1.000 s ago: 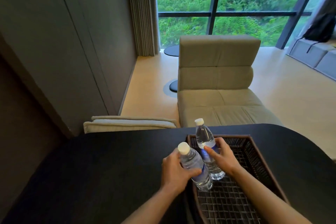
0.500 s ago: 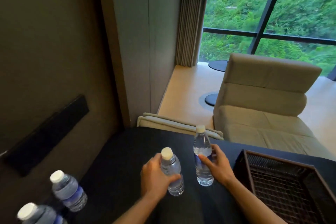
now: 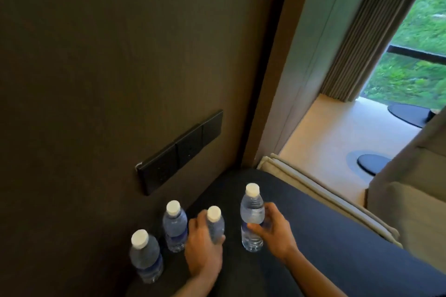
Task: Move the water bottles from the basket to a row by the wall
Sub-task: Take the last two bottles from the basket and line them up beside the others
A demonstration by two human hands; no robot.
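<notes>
Two clear water bottles with white caps stand on the dark table beside the brown wall [image 3: 96, 79]: one [image 3: 146, 258] nearest me, another [image 3: 175, 226] just behind it. My left hand [image 3: 202, 246] grips a third bottle [image 3: 215, 223] right of that pair, held upright. My right hand [image 3: 275, 231] holds a fourth bottle [image 3: 251, 217] further right, upright, its base close to the table; whether it touches I cannot tell. The basket is out of view.
A black switch panel [image 3: 181, 149] is fixed to the wall above the bottles. The dark table [image 3: 337, 248] runs to the right. Beyond its edge are a beige folded cushion [image 3: 313, 188], a beige chair [image 3: 415, 200], the floor and a curtained window.
Both hands have carried their bottles left, away from the basket, to the wall. My view has swung left, so the basket has left the frame and the two standing bottles now show fully.
</notes>
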